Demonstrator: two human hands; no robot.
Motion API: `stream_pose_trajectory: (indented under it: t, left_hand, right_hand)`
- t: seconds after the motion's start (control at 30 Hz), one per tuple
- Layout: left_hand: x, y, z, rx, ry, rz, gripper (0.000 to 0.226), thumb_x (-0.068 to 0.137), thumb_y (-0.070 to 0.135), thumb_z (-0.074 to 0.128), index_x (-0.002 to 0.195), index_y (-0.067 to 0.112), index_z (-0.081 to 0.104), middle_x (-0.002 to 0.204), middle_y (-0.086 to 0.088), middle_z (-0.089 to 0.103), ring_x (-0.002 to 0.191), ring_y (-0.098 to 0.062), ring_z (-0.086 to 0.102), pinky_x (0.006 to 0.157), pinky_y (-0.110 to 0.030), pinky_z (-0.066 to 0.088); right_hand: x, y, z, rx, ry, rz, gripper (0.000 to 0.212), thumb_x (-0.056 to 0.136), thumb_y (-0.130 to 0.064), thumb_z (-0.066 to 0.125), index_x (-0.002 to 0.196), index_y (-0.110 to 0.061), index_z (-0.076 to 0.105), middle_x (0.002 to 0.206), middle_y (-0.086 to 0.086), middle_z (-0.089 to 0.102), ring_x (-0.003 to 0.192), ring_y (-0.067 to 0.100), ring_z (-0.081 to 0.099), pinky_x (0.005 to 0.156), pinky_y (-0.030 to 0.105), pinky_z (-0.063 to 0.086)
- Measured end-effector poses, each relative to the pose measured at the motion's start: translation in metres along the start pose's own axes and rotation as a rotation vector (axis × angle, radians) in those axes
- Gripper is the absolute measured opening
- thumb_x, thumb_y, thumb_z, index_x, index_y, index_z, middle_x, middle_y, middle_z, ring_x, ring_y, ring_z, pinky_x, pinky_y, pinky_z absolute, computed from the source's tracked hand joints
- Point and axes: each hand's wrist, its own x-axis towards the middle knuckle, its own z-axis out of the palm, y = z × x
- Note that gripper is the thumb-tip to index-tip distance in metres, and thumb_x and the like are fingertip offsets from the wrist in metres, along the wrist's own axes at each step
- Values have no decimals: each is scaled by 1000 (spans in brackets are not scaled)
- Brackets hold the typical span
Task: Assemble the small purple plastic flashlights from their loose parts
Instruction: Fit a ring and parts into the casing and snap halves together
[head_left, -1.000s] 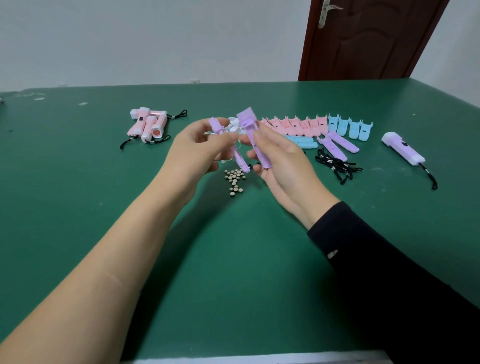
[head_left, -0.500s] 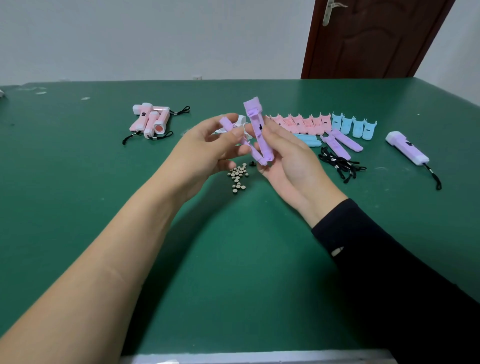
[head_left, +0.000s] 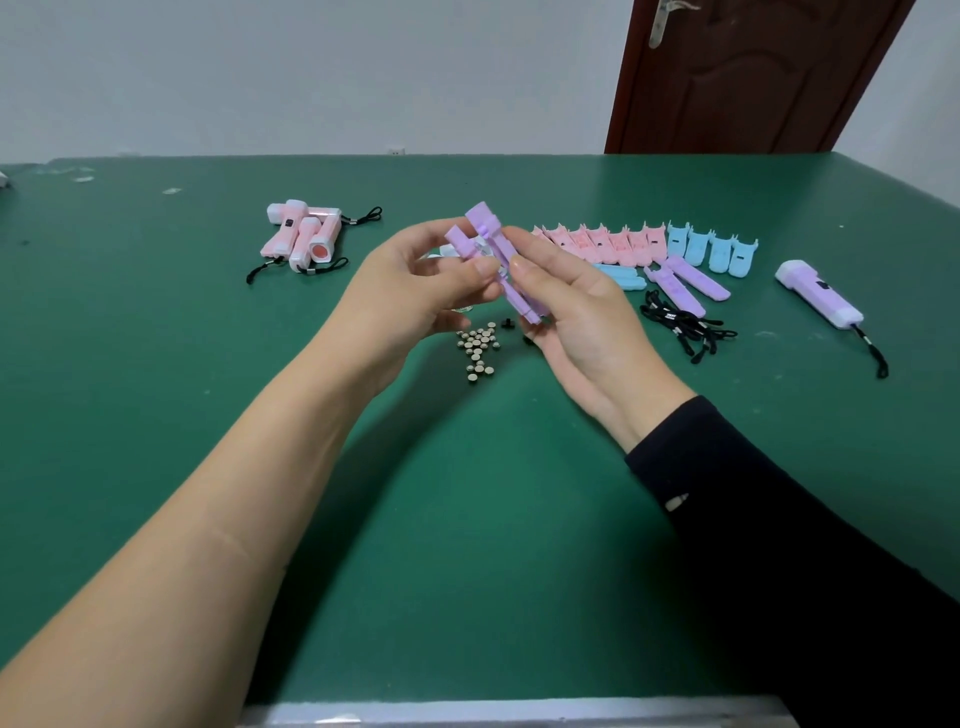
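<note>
With both purple half-shells (head_left: 501, 260) raised above the surface (head_left: 467, 519), left hand (head_left: 415, 291) pinching one, right hand (head_left: 576, 306) the other: line up edges and heads, then press evenly until seated.

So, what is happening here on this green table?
A person is putting a purple flashlight together above the green table. The left hand and the right hand each hold a purple shell half, pressed side by side. One finished purple flashlight lies at the right, and pink flashlights at the left. Button batteries, black straps and pink shell parts and blue shell parts wait behind the hands.
</note>
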Motion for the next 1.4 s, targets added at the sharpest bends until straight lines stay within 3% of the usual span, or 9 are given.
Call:
stream_pose_trajectory:
  t: [0.37, 0.73, 0.87, 1.13, 1.4]
  left_hand:
    - [2, -3, -1, 9, -6, 11, 20, 90, 14, 67, 110, 15, 67, 82, 3, 71, 76, -7, 68, 58, -16, 48]
    - [2, -4, -1, -7, -27, 8, 20, 93, 19, 65, 113, 17, 69, 90, 2, 73, 76, -6, 67, 58, -16, 49]
    - [2, -4, 0, -8, -24, 11, 18, 93, 19, 64, 111, 19, 68, 90, 4, 73, 74, -5, 67, 58, -16, 49]
    - [0, -4, 2, 29, -2, 30, 12, 94, 18, 63, 104, 17, 69, 81, 5, 70, 72, -4, 64, 57, -15, 47]
    - [0, -2, 4, 28, 22, 32, 12, 95, 17, 62, 103, 13, 69, 75, 4, 68, 69, -4, 61, 57, -16, 46]
  right_hand:
    - [1, 1, 1, 17, -19, -15, 24, 93, -1, 56, 109, -16, 66, 109, 0, 68, 95, 5, 63, 79, 15, 47]
    - [0, 1, -1, 16, -30, -24, 25, 92, 0, 57, 106, -17, 67, 101, -5, 71, 91, 3, 65, 73, 12, 47]
    - [1, 2, -1, 32, -41, -15, 24, 92, 0, 56, 108, -16, 67, 100, -5, 72, 91, 3, 66, 80, 16, 47]
    - [1, 5, -2, 23, -56, 39, 22, 95, -7, 55, 107, -19, 68, 91, -7, 73, 69, -1, 60, 67, 19, 36]
    - [2, 4, 0, 81, -34, 89, 21, 95, -6, 53, 107, -14, 68, 88, -2, 70, 65, 4, 56, 62, 19, 41]
